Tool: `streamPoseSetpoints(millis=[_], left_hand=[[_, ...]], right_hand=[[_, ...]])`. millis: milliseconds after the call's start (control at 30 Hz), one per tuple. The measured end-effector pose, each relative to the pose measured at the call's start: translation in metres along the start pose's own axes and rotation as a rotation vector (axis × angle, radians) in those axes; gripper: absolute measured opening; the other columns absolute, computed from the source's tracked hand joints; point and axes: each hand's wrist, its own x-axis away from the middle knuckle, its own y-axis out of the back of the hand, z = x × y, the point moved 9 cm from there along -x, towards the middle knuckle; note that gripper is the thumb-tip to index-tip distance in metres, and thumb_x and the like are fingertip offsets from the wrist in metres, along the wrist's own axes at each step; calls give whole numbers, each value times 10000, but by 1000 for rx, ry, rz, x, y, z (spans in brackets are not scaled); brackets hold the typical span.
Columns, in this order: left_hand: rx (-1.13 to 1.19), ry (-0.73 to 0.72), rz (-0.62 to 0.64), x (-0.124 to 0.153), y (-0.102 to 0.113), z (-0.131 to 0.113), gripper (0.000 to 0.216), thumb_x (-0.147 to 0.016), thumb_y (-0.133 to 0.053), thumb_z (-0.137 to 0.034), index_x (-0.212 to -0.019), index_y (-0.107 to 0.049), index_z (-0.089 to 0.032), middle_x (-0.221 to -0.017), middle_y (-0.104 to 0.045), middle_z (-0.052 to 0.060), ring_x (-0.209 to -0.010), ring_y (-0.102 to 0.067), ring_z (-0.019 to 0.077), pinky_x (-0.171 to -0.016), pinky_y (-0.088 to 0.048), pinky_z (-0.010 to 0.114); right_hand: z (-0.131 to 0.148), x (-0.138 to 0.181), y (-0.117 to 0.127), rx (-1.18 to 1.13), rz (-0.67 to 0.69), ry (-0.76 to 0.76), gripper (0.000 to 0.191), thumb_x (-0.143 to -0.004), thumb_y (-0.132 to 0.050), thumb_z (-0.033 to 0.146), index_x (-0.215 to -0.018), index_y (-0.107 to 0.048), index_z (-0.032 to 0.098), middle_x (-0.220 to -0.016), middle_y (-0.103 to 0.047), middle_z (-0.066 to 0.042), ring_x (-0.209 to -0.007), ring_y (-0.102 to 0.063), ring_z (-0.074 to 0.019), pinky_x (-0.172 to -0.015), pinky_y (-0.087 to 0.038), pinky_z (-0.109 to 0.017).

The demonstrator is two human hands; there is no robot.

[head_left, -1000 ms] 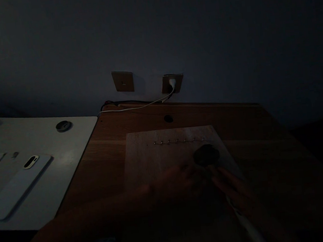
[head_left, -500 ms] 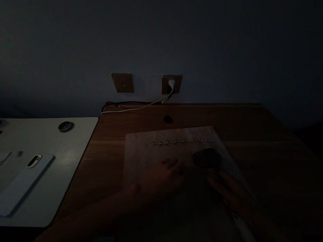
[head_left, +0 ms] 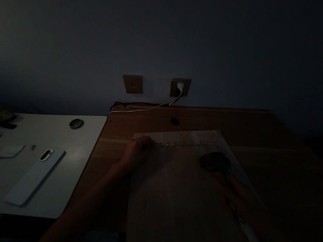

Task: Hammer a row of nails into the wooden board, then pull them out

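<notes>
The scene is dim. A light wooden board lies on the desk, with a row of small metal nails or hooks standing along its far side. My left hand rests at the board's far left corner, its fingers curled together at the left end of the row. Whatever is between those fingertips is hidden. On the right, my right hand is closed around the handle of a mallet with a dark rounded head. The head is over the board, below the right end of the row; a pale handle end shows beneath the hand.
A white table adjoins on the left, bearing a phone, a round dark tin or roll and other small items. Wall plates and a plugged-in white cable are behind the desk.
My left hand has moved from the middle of the board up and left to the end of the row. My right hand and the mallet stay about where they were; the view has shifted slightly.
</notes>
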Motion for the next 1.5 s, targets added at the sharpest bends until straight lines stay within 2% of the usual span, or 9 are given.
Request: streamPoseSetpoints(millis=[133,267,433,600,867,1100,1200,1367,1500], left_hand=[[-60,-47,3,0,-1,-4,201,-848,-592,-83,-959,-722,-187,-939,-742,33,-829,-692,152,-727,-511,244],[-82,-92,-26,0,0,-8,111,-871,-631,-122,-909,-720,-176,-943,-713,46,-824,-670,154,-727,-497,251],[-36,-41,-44,-1,-1,-4,120,-872,-627,-123,-933,-714,-180,-932,-728,40,-812,-680,149,-722,-504,250],[43,34,-48,-1,-2,6,374,-840,-644,-140,-1208,-632,-204,-957,-748,22,-820,-709,151,-744,-539,254],[-10,52,-48,0,-2,12,570,-822,-641,-139,-1381,-555,-211,-1016,-755,62,-858,-724,193,-714,-534,259],[-27,42,-52,0,-3,12,508,-835,-646,-158,-1337,-579,-192,-1007,-755,71,-847,-719,196,-705,-522,258],[-26,53,-37,-1,-4,11,506,-840,-620,-136,-1339,-571,-200,-1008,-758,60,-853,-721,189,-717,-527,258],[-13,24,-2,-2,-6,5,472,-848,-619,-149,-1315,-562,-194,-996,-749,44,-826,-710,161,-759,-538,270],[-32,23,0,-2,-5,2,467,-847,-633,-173,-1308,-564,-197,-1010,-745,45,-831,-703,163,-776,-545,286]], right_hand=[[2,3,4,-6,-50,5,580,-815,-595,655,-1202,-565,223,-465,-498,90,-380,-471,-148,-412,-364,-272],[12,4,-4,-80,-23,-10,579,-806,-609,658,-1181,-546,221,-506,-493,103,-352,-412,-110,-380,-304,-245],[58,-5,-42,-92,181,78,458,-840,-603,645,-1018,-534,228,-553,-505,94,-375,-443,-88,-365,-314,-217],[111,-23,-92,-97,367,218,398,-852,-588,625,-806,-489,242,-466,-475,94,-347,-421,-86,-350,-319,-213],[139,-41,-130,-50,421,292,326,-906,-548,557,-815,-473,253,-413,-474,114,-304,-417,-88,-319,-313,-200],[136,-39,-128,-42,399,287,333,-899,-561,551,-795,-463,250,-448,-460,118,-314,-416,-82,-319,-323,-205],[125,-33,-125,-147,393,230,363,-861,-604,585,-891,-519,233,-520,-487,111,-343,-423,-85,-335,-335,-218],[92,-17,-84,-438,141,180,447,-834,-667,626,-1007,-585,221,-578,-521,79,-466,-509,-99,-466,-403,-223],[52,-6,-49,-409,2,50,464,-851,-616,691,-898,-613,229,-588,-586,30,-492,-542,-133,-478,-425,-248]])
